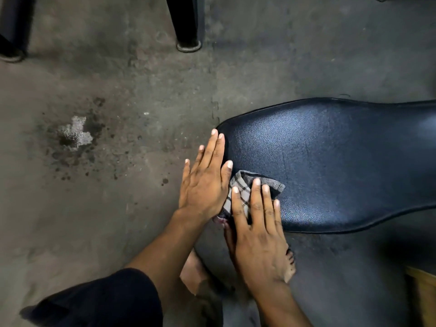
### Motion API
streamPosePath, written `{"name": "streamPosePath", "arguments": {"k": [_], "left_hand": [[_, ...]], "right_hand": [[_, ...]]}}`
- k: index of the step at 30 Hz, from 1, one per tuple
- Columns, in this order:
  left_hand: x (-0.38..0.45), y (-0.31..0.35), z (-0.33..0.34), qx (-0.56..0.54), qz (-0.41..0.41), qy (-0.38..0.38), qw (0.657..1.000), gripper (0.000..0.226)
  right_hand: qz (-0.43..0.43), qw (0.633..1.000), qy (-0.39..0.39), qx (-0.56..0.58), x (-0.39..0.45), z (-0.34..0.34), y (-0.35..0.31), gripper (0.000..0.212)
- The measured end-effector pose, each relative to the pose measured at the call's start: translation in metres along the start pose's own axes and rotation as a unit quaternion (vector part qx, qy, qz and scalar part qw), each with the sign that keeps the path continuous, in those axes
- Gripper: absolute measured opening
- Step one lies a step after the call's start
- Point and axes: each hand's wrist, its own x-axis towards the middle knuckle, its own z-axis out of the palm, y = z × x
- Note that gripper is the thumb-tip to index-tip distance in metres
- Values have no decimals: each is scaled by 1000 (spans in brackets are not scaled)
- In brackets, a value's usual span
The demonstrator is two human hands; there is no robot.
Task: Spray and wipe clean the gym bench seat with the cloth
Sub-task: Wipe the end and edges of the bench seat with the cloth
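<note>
I see the bench seat (330,161) at right over the concrete floor (118,208) | checked cloth (245,192) on its near left end | right hand (259,232) flat on cloth, fingers (256,197) spread | left hand (205,182) flat at seat edge, fingers apart, touching cloth.

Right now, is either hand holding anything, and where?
Neither grips; the right hand presses the cloth flat on the seat, the left hand beside it.

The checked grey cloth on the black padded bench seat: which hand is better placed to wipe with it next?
The right hand: its fingers lie flat on the checked grey cloth, pressing it onto the black padded bench seat. The left hand rests at the seat's end, beside the cloth.
</note>
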Motion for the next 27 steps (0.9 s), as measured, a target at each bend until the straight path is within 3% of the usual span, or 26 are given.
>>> {"name": "streamPosePath", "arguments": {"k": [3, 10, 14, 21, 27], "left_hand": [[-2, 2, 0, 10, -7, 3, 1000, 65], [-12, 8, 22, 11, -41, 48, 998, 66], [-11, 4, 23, 30, -34, 57, 997, 65], [-31, 4, 21, 68, -43, 15, 997, 74], [-34, 4, 22, 59, -35, 30, 997, 69]], "right_hand": [[-21, 1000, -14, -4, 1, -11, 12, 71], [55, 997, -50, 32, 91, -47, 35, 71], [13, 997, -74, 34, 135, -54, 17, 69], [-89, 988, -124, 17, 93, -65, 22, 68], [-5, 992, -123, 30, 115, -77, 42, 71]]}}
